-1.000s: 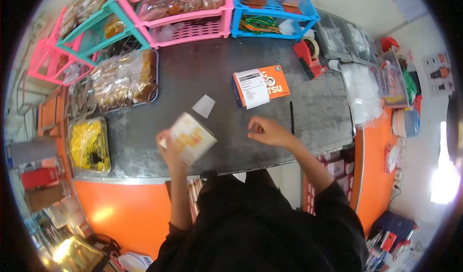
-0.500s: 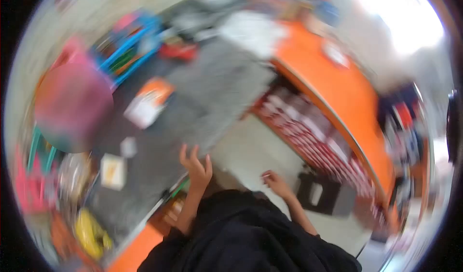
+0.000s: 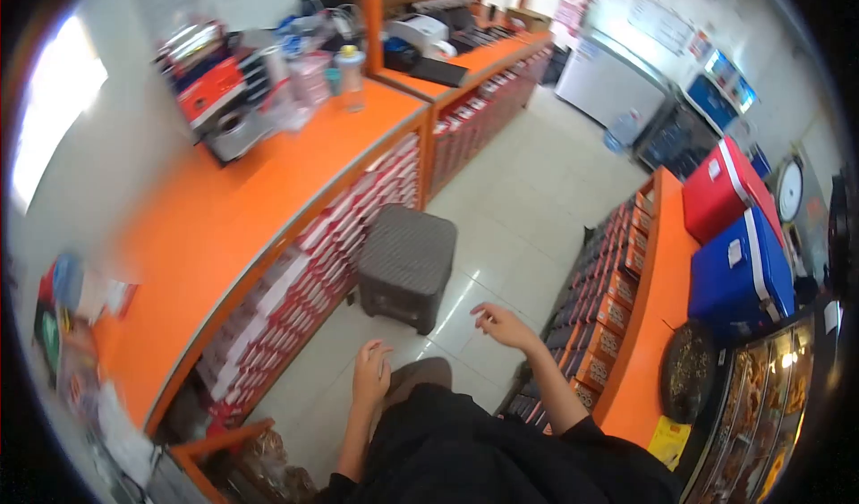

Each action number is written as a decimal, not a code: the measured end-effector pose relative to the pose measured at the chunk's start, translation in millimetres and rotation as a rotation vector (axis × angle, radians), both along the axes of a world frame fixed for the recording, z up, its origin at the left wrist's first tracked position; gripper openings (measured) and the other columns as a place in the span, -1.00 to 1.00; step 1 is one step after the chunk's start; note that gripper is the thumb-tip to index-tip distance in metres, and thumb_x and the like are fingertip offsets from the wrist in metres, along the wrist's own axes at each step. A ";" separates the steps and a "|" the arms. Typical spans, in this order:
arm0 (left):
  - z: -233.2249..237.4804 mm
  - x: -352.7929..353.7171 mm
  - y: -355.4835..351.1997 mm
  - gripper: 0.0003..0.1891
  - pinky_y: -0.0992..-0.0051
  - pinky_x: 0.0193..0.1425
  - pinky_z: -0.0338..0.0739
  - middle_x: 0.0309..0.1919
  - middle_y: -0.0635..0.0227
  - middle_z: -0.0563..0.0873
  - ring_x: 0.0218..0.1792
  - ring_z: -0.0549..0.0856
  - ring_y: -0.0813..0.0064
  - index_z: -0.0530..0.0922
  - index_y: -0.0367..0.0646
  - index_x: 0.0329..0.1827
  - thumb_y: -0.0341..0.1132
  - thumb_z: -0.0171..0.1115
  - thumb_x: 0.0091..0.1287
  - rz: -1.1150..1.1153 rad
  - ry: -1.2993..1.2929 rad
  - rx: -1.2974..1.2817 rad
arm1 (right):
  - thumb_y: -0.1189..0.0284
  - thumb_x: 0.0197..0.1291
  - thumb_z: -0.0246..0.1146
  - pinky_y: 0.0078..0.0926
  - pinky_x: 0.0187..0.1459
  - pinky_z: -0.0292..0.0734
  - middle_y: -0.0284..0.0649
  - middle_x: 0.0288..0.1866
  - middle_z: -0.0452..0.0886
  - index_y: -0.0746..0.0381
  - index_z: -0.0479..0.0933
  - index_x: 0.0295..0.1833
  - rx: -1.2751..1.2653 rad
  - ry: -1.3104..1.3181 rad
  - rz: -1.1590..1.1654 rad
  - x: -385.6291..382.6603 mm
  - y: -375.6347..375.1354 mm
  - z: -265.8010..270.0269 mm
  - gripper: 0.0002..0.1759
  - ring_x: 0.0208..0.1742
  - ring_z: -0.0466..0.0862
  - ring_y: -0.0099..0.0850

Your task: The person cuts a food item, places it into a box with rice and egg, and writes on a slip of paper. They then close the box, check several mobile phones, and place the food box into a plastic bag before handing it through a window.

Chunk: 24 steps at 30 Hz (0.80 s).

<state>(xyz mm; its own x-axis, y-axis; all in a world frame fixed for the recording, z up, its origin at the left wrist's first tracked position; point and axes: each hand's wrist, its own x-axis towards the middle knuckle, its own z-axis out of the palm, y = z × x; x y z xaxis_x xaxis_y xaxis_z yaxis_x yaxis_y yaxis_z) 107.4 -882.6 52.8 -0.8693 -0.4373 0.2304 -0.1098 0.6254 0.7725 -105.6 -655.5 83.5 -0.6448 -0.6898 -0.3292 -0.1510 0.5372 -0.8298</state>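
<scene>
Your left hand (image 3: 371,374) hangs loose with its fingers bent a little. Your right hand (image 3: 503,325) is open with its fingers apart. Both hold nothing. The grey stool (image 3: 407,267) stands on the floor (image 3: 537,200) near them, beside the orange counter (image 3: 268,191).

A person in a black top (image 3: 501,459) looks down an aisle of pale tiled floor (image 3: 528,209). A grey woven stool (image 3: 407,267) stands on the floor just ahead. The left hand (image 3: 371,374) hangs just below the stool, fingers loosely curled, holding nothing. The right hand (image 3: 503,325) reaches out to the right of the stool, fingers spread, also bare. Left of the stool runs a long orange counter (image 3: 224,236) with rows of red and white boxes (image 3: 313,262) shelved beneath it. Well to the right of the stool is a second orange counter (image 3: 653,298), with a blue cooler (image 3: 738,276) and a red cooler (image 3: 720,191) beyond it.
</scene>
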 end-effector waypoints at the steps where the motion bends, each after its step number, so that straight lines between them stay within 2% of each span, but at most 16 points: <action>1: -4.6 -31.7 1.7 -0.74 0.26 0.15 0.38 0.01 0.13 0.51 0.05 0.51 0.10 0.56 -0.14 -0.12 -0.54 0.11 0.12 -0.049 -0.021 -0.004 | 0.40 0.26 0.06 -0.53 -0.20 0.50 -0.25 -0.32 0.57 0.27 0.44 0.05 -0.038 0.031 -0.061 -29.1 12.7 11.5 -0.71 -0.31 0.56 -0.52; 5: -28.9 -168.8 3.7 -0.77 0.25 0.16 0.38 0.02 0.19 0.51 0.08 0.49 0.13 0.55 -0.13 -0.12 -0.49 0.11 0.14 -0.296 -0.126 0.011 | 0.37 0.28 0.07 -0.56 -0.22 0.48 -0.24 -0.29 0.56 0.24 0.45 0.06 -0.142 -0.055 -0.195 -165.0 67.5 35.1 -0.71 -0.30 0.56 -0.54; 8: -55.7 -288.5 13.0 -0.76 0.24 0.16 0.39 0.01 0.20 0.51 0.06 0.50 0.12 0.54 -0.12 -0.10 -0.47 0.10 0.16 -0.356 -0.165 0.016 | 0.37 0.27 0.10 -0.56 -0.23 0.47 -0.24 -0.28 0.55 0.24 0.44 0.08 -0.033 0.042 -0.270 -280.2 112.4 51.9 -0.70 -0.30 0.54 -0.54; 10: -66.3 -376.7 17.9 -0.77 0.24 0.15 0.40 -0.02 0.22 0.52 0.03 0.51 0.10 0.53 -0.12 -0.10 -0.46 0.09 0.17 -0.380 -0.186 0.022 | 0.38 0.24 0.12 -0.58 -0.25 0.45 -0.26 -0.30 0.56 0.24 0.44 0.07 0.156 0.235 -0.448 -351.0 150.8 46.9 -0.70 -0.30 0.54 -0.54; 12: -68.3 -464.2 26.9 -0.78 0.24 0.13 0.41 -0.06 0.19 0.53 0.03 0.50 0.09 0.53 -0.11 -0.10 -0.44 0.08 0.18 -0.450 -0.214 0.068 | 0.37 0.21 0.14 -0.55 -0.26 0.44 -0.24 -0.34 0.54 0.26 0.45 0.04 0.221 0.460 -0.498 -424.6 208.6 -9.8 -0.69 -0.33 0.53 -0.48; 14: -48.8 -553.4 29.1 -0.76 0.22 0.08 0.43 -0.12 0.17 0.55 -0.02 0.53 0.07 0.53 -0.10 -0.09 -0.46 0.07 0.17 -0.439 -0.194 0.066 | 0.36 0.16 0.16 -0.49 -0.22 0.47 -0.17 -0.33 0.57 0.26 0.47 0.01 0.388 0.471 -0.582 -469.7 225.0 -21.4 -0.68 -0.31 0.57 -0.41; 16: -17.9 -626.1 16.6 -0.77 0.25 0.03 0.45 -0.16 0.14 0.58 -0.10 0.56 0.06 0.54 -0.12 -0.08 -0.45 0.09 0.19 -0.519 -0.130 0.052 | 0.35 0.13 0.18 -0.44 -0.18 0.49 -0.11 -0.28 0.61 0.27 0.48 -0.02 0.533 0.408 -0.622 -506.0 227.4 -35.0 -0.67 -0.25 0.61 -0.35; 17: -13.9 -656.6 7.5 -0.77 0.25 0.03 0.45 -0.16 0.14 0.58 -0.10 0.56 0.06 0.54 -0.12 -0.08 -0.45 0.09 0.19 -0.504 -0.147 0.047 | 0.35 0.13 0.17 -0.43 -0.17 0.50 -0.10 -0.26 0.63 0.28 0.49 -0.02 0.472 0.333 -0.643 -522.0 224.2 -46.4 -0.67 -0.23 0.62 -0.34; 18: -12.4 -689.3 -6.5 -0.78 0.27 0.01 0.46 -0.16 0.14 0.60 -0.11 0.58 0.11 0.54 -0.15 -0.07 -0.42 0.10 0.22 -0.364 -0.086 0.120 | 0.35 0.13 0.16 -0.42 -0.15 0.51 -0.09 -0.24 0.64 0.30 0.49 -0.03 0.402 0.261 -0.667 -543.3 217.6 -62.2 -0.68 -0.20 0.63 -0.34; 20: -6.8 -765.1 -45.1 -0.78 0.36 -0.02 0.47 -0.17 0.16 0.62 -0.12 0.60 0.23 0.55 -0.22 -0.05 -0.35 0.09 0.30 -0.101 0.011 0.273 | 0.36 0.13 0.11 -0.35 -0.26 0.53 0.00 -0.27 0.63 0.27 0.50 -0.05 0.349 0.076 -0.712 -581.3 175.1 -52.0 -0.70 -0.34 0.67 -0.24; 21: -2.4 -805.1 -69.4 -0.75 0.41 -0.03 0.47 -0.17 0.16 0.63 -0.11 0.60 0.31 0.55 -0.26 -0.04 -0.31 0.08 0.33 0.022 0.039 0.360 | 0.41 0.13 0.12 -0.44 -0.32 0.54 -0.08 -0.31 0.64 0.27 0.51 -0.06 0.193 0.032 -0.723 -603.4 172.8 -93.8 -0.73 -0.43 0.66 -0.39; 22: 10.0 -847.7 -99.2 -0.70 0.49 0.01 0.46 -0.13 0.20 0.64 -0.08 0.59 0.45 0.52 -0.34 0.01 -0.30 0.06 0.36 0.067 0.105 0.232 | 0.47 0.12 0.12 -0.46 -0.30 0.55 -0.09 -0.30 0.65 0.27 0.52 -0.04 0.089 -0.105 -0.723 -631.4 158.7 -117.2 -0.72 -0.42 0.66 -0.40; 23: -0.8 -894.0 -132.9 -0.65 0.51 0.11 0.42 -0.06 0.18 0.63 -0.02 0.58 0.45 0.49 -0.40 0.06 -0.29 0.07 0.37 0.126 0.186 0.634 | 0.49 0.17 0.10 -0.50 -0.29 0.54 -0.16 -0.32 0.64 0.30 0.51 -0.05 0.046 -0.094 -0.697 -664.4 134.5 -121.5 -0.76 -0.37 0.64 -0.46; 24: 11.3 -940.2 -157.5 -0.64 0.50 0.15 0.39 -0.04 0.19 0.62 0.01 0.56 0.45 0.48 -0.42 0.08 -0.29 0.07 0.37 0.180 0.263 0.583 | 0.52 0.23 0.07 -0.54 -0.28 0.54 -0.23 -0.34 0.62 0.32 0.51 -0.06 0.008 -0.084 -0.670 -699.4 102.1 -119.6 -0.80 -0.33 0.62 -0.52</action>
